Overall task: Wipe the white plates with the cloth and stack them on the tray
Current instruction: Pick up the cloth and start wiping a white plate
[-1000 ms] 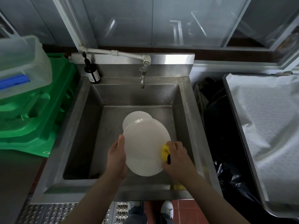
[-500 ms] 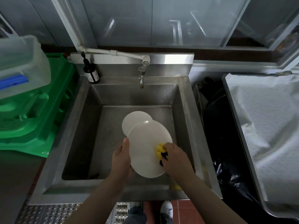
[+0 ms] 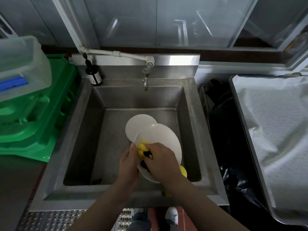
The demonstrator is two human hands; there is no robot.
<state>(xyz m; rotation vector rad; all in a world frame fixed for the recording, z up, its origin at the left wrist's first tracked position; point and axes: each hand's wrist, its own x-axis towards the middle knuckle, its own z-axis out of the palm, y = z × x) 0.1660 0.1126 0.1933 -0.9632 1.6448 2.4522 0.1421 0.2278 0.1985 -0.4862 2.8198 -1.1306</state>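
Yellow cloth (image 3: 143, 148), gripped by right hand (image 3: 162, 161), has crossed plate (image 3: 164, 139) toward gripping left hand (image 3: 129, 161).

Left hand (image 3: 129, 161) curled in a grip; right hand (image 3: 162, 161) apparently clenched, palm down.

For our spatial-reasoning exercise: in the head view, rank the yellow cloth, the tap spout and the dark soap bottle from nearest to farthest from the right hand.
1. yellow cloth: gripped in the right hand, on the plate.
2. tap spout: at the sink's back, straight ahead.
3. dark soap bottle: back-left corner ledge.
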